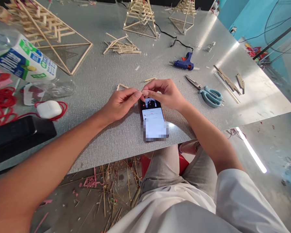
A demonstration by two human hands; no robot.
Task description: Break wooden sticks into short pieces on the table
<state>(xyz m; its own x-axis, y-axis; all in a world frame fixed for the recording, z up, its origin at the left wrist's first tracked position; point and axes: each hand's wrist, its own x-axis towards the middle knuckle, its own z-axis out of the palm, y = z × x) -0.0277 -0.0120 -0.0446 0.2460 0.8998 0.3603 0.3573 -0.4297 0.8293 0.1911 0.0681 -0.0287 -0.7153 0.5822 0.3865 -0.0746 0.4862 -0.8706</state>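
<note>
My left hand (pixel 122 103) and my right hand (pixel 163 94) meet fingertip to fingertip over the top end of a phone (pixel 153 120) that lies lit on the grey table (pixel 106 136). Both hands are closed in a pinch. Between them they seem to hold a small thin stick piece, too small to name surely. Two short wooden sticks (pixel 121 86) lie just beyond my left hand, and another short stick (pixel 150 79) lies beyond my right hand.
Teal-handled scissors (pixel 207 94) and a blue glue gun (pixel 184 63) lie to the right. A stick pile (pixel 121 47) and stick-frame models (pixel 140 16) stand farther back. At left are a plastic bottle (pixel 24 60), a white earbud case (pixel 48 109), red cord and a dark box.
</note>
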